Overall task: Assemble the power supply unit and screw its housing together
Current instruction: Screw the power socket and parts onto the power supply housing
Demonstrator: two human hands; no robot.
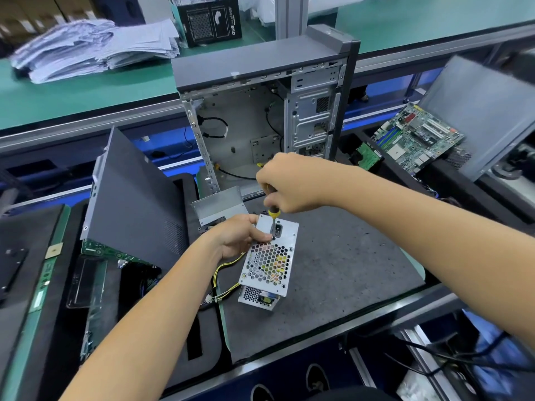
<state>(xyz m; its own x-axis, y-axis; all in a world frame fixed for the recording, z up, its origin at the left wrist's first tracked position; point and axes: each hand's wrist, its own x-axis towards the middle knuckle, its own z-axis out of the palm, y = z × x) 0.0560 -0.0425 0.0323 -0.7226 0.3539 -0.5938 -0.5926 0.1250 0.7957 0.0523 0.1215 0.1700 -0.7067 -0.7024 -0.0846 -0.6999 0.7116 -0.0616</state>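
Observation:
The silver power supply unit (267, 266) stands on end on the grey foam mat (341, 279), its honeycomb grille facing up and yellow-black wires trailing off its left side. My right hand (292, 183) grips a screwdriver (273, 218) with a yellow-black handle, held upright. Its tip sits on the unit's top face beside the power socket. My left hand (237, 235) holds the unit's upper left edge, fingertips pinched right at the screwdriver's tip. The screw itself is hidden by the fingers.
An open grey computer case (260, 111) stands behind the mat. A grey side panel (136, 198) leans at left, a small metal bracket (220, 205) lies by the unit. A motherboard (417, 137) rests at right, folded papers (95, 47) at the back left.

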